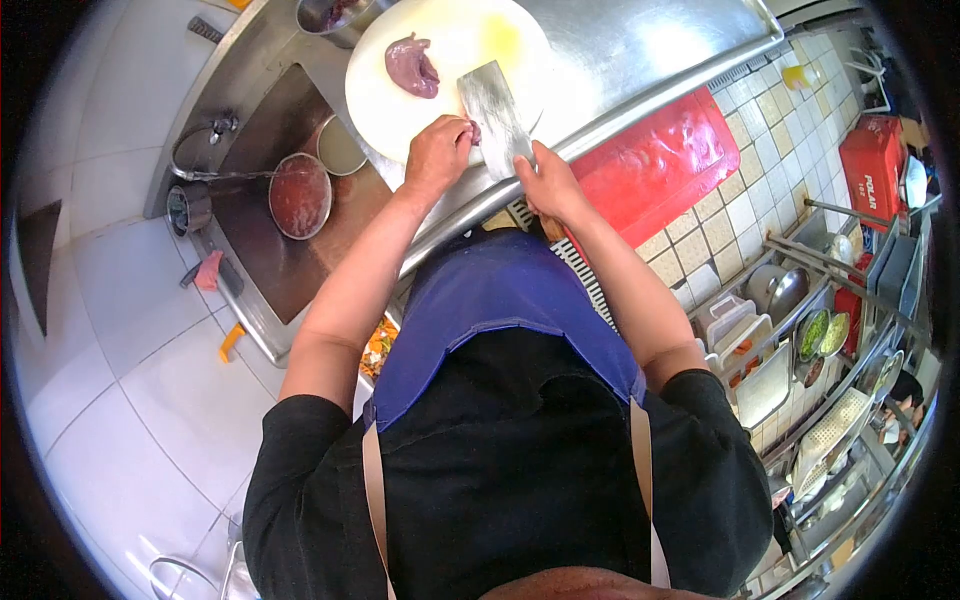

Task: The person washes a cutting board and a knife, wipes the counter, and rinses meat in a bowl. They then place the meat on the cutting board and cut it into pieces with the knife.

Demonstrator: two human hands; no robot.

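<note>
My right hand (550, 182) is closed around the handle of a cleaver (492, 105), whose broad blade lies over the right side of a round white cutting board (375, 115). Beside the blade, the curled fingers of my left hand (438, 157) pinch a small piece of dark meat (475, 132). Most of that piece is hidden by the fingers and blade. A larger purplish piece of raw meat (411, 66) rests on the board, beyond both hands. Some yellowish liquid (499, 37) stains the board's far right part.
At left, a tap runs into a sink (265, 130) holding a reddish bowl (300, 196). A metal pot (342, 20) stands behind the board. Right of the steel counter's edge (640, 82) is a red container (650, 165); shelves with pans (780, 290) stand farther right.
</note>
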